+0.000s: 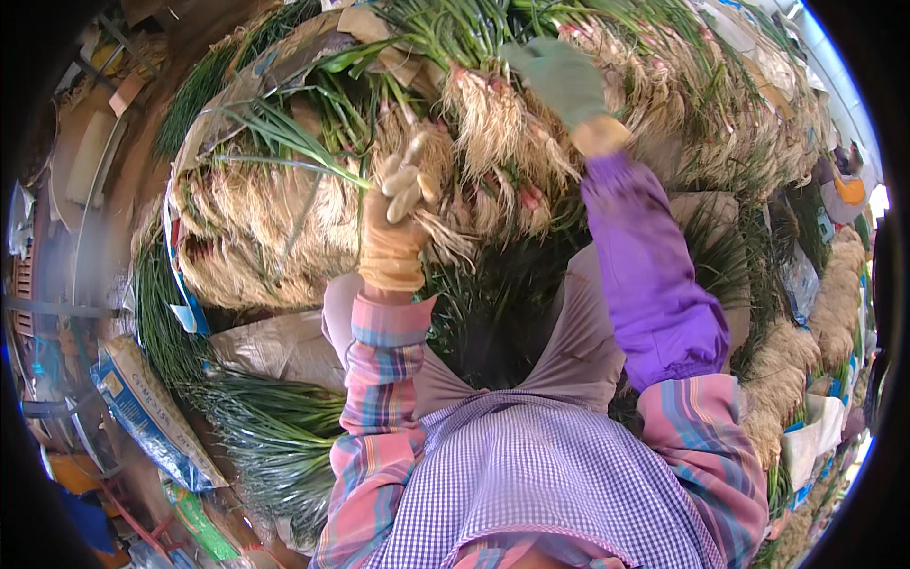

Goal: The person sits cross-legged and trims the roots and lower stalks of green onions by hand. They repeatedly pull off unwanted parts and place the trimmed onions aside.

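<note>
My left hand (405, 192), in a tan glove, has its fingers curled round a green onion (341, 171); the green leaves point up and left, and pale roots show at its lower right. My right hand (558, 78), in a green glove with a purple sleeve cover, is blurred over the green onion pile at the top; its fingers and anything in them cannot be made out. Between the hands lies a bunch of rooted green onions (490, 121) with pinkish bases and long straw-coloured roots. More rooted bunches (270, 220) are stacked left of my left hand.
Dark green leaves (498, 313) fill the space between my knees. Another leafy bundle (284, 427) lies at lower left, near a blue and white printed sack (153, 412). Root bundles (782, 377) line the right side. A person (846, 185) is at the far right.
</note>
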`<state>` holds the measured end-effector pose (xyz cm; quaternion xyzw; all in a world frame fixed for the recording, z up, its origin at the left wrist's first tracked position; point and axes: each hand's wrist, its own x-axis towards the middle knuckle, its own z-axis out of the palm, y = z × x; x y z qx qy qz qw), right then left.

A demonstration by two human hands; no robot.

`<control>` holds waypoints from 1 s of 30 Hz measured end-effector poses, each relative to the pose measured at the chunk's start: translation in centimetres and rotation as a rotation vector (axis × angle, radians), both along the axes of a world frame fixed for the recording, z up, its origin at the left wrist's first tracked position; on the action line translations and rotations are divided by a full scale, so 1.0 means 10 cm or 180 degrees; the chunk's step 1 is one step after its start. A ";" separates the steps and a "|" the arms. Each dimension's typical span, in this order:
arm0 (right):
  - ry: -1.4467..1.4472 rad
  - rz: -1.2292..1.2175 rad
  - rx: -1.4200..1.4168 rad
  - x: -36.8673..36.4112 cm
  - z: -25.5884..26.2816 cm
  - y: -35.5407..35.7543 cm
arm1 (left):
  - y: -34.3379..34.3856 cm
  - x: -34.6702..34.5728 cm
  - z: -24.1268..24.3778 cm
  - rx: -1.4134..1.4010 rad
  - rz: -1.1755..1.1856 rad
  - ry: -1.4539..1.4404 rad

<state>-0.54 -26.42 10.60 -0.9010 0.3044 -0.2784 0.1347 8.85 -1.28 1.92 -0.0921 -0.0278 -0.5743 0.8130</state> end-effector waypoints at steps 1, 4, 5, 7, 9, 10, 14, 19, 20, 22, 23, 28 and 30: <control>0.0735 0.0008 0.0170 0.18 -0.03 -0.07 | 0.00 -0.03 0.00 0.0051 -0.0046 -0.0182; 0.1421 0.0781 0.0805 0.35 -0.04 -0.26 | 0.04 -0.04 0.11 0.0646 0.0596 -0.1312; 0.1241 0.0846 0.1035 0.25 -0.04 -0.31 | 0.04 -0.04 0.16 0.0965 0.0912 -0.1722; 0.1553 0.0252 -0.0314 -0.01 0.05 -0.42 | 0.03 -0.10 0.25 0.1247 0.1169 -0.2264; 0.0026 -0.0049 0.0086 -0.30 0.16 -0.51 | -0.06 -0.16 0.34 0.1216 0.1055 -0.2343; -0.0604 0.0329 0.1039 -0.38 0.20 -0.52 | -0.13 -0.18 0.37 0.1005 0.0983 -0.2292; -0.0171 0.0551 -0.1123 -0.26 0.08 -0.31 | -0.36 -0.29 0.36 0.0862 0.0954 -0.2228; 0.1792 0.0122 0.0115 0.20 -0.20 -0.02 | -0.27 -0.32 0.21 0.1235 0.1016 -0.2381; 0.1824 0.0118 0.0266 0.19 -0.20 -0.04 | -0.22 -0.32 0.19 0.1319 0.1081 -0.2430; 0.2246 0.0066 0.0800 0.03 -0.13 -0.11 | -0.10 -0.33 0.19 0.1507 0.1156 -0.2539; 0.2302 0.0130 0.0264 -0.07 -0.05 -0.17 | -0.05 -0.34 0.21 0.1524 0.1202 -0.2618; -0.1358 0.1319 0.1294 -0.63 0.21 -0.36 | 0.05 -0.33 0.40 0.1666 0.1438 -0.2588; -0.1198 0.1505 0.0861 -0.67 0.23 -0.35 | 0.01 -0.32 0.48 0.1469 0.1451 -0.2778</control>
